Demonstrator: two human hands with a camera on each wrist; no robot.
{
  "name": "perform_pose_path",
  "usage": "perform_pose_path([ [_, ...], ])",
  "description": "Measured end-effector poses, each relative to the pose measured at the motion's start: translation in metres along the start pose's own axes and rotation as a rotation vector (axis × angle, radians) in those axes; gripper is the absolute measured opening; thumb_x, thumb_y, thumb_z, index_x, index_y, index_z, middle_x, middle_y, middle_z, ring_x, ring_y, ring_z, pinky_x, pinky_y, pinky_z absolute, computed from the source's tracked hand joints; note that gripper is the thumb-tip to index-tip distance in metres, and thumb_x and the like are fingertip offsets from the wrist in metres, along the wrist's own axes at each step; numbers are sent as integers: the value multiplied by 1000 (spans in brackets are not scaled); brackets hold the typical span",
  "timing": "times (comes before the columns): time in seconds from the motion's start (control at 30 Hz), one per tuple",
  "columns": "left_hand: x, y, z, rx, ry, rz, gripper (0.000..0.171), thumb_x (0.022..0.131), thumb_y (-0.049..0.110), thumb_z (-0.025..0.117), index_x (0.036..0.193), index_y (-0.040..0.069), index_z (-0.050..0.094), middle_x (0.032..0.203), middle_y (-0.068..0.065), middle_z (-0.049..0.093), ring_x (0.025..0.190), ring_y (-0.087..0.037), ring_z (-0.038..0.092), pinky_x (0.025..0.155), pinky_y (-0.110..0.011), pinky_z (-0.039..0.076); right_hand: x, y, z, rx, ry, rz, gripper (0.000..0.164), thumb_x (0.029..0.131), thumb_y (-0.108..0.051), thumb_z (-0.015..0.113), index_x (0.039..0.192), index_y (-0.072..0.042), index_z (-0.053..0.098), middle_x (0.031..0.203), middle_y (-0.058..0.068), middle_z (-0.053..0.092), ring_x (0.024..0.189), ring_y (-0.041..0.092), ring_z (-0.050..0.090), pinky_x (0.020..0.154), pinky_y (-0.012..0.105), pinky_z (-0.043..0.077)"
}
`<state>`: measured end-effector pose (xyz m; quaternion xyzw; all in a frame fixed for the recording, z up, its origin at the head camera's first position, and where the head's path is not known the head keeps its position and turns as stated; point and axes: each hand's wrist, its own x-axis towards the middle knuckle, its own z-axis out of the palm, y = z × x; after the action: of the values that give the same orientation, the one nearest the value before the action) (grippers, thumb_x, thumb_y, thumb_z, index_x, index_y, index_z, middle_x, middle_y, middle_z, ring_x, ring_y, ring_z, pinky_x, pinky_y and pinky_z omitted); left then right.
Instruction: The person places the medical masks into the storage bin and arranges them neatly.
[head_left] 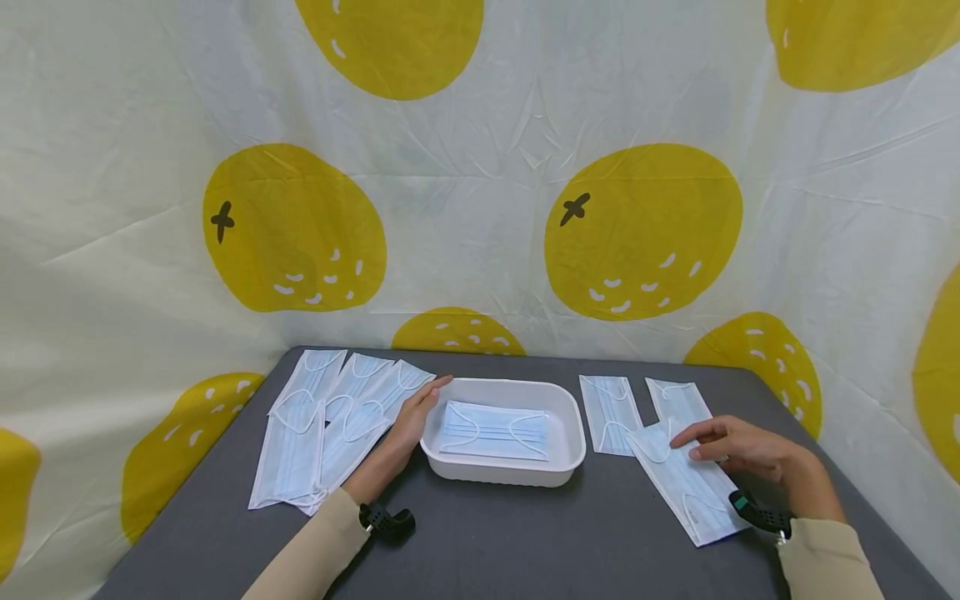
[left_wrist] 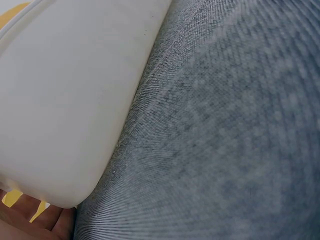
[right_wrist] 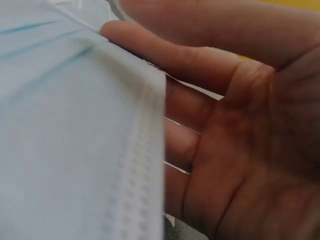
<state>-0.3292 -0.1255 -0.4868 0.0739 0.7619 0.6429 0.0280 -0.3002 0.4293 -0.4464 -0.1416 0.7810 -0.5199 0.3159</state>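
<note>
My left hand [head_left: 411,423] rests along the left side of a white plastic tray [head_left: 498,473], its fingers extended toward the far left corner. In the left wrist view, the fingers [left_wrist: 47,220] show past the tray's end. One pale blue pleated face mask [head_left: 495,446] lies flat inside the tray. At the right, my right hand [head_left: 750,450] is over another face mask [head_left: 686,492], with its fingertips touching the upper part. The right wrist view shows relaxed, slightly bent fingers [right_wrist: 185,60] beside the mask's edge [right_wrist: 135,165], with thumb and index fingertip apart.
Several overlapping face masks [head_left: 292,442] lie on the left of the dark grey table [head_left: 480,542]. At the right, one mask [head_left: 611,408] stands apart beside the tray and another [head_left: 678,402] lies partly under the touched one. A fruit-patterned curtain [head_left: 465,217] hangs behind the table.
</note>
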Motion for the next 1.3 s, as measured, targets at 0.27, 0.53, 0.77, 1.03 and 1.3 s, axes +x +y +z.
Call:
perform_pose_path([
  [0.27, 1, -2, 0, 1, -4, 4, 44, 113, 36, 35, 153, 26, 52, 166, -4, 40, 160, -31, 23, 129, -62, 10, 0, -7, 4, -129, 160, 1, 44, 98, -20, 66, 137, 1, 61, 143, 16, 54, 110, 15, 58, 89, 33, 57],
  [0.53, 0, -1, 0, 0, 1, -4, 44, 113, 36, 35, 152, 27, 52, 166, -4, 39, 160, -31, 24, 129, -61, 11, 0, -8, 4, -180, 172, -62, 46, 97, -16, 67, 139, 3, 60, 151, 20, 51, 117, 3, 51, 93, 25, 50],
  [0.77, 0, 0, 0, 3, -3, 2, 44, 113, 35, 35, 153, 27, 52, 167, -4, 39, 160, -32, 24, 129, -62, 11, 1, -11, 4, -180, 160, -127, 40, 100, -11, 61, 137, 5, 62, 134, -9, 65, 115, 2, 55, 92, 19, 49],
  [1.03, 0, 0, 0, -2, -4, 19, 44, 113, 34, 36, 153, 23, 52, 166, -6, 40, 159, -32, 24, 129, -61, 13, -1, -20, 5, -199, 172, -169, 37, 103, -12, 58, 135, 7, 61, 133, -7, 68, 116, -3, 57, 92, 19, 50],
  [1.3, 0, 0, 0, 5, -1, 12, 43, 113, 33, 37, 152, 24, 53, 166, -7, 41, 159, -32, 25, 129, -61, 13, -4, -34, 11, -217, 209, -132, 43, 100, -16, 64, 138, 3, 62, 143, 9, 62, 118, 2, 53, 93, 19, 49],
])
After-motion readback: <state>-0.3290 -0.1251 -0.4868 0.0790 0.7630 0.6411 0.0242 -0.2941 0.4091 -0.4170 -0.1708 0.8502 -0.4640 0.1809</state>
